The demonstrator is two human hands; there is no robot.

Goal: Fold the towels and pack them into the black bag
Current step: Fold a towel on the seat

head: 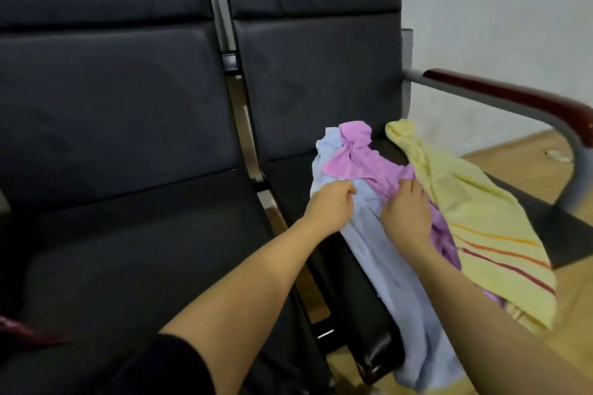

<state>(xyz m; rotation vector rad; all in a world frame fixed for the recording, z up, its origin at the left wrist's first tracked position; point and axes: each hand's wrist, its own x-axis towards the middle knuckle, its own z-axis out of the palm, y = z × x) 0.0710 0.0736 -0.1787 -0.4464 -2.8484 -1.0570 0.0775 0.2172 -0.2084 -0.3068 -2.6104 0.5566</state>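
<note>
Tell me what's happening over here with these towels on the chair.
A person is sorting three unfolded towels heaped on the right-hand black seat. The left hand grips the blue towel, the right hand presses on the pink towel, and the yellow striped towel lies alongside. No bag shows.

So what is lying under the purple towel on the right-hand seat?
The blue towel shows beneath the purple towel, spreading left and down over the seat's front edge. Whatever lies below the purple's right part is covered by the yellow towel.

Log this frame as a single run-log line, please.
stage: sorting | left hand grips blue towel | right hand on purple towel | yellow towel unfolded | bag: not visible
</note>
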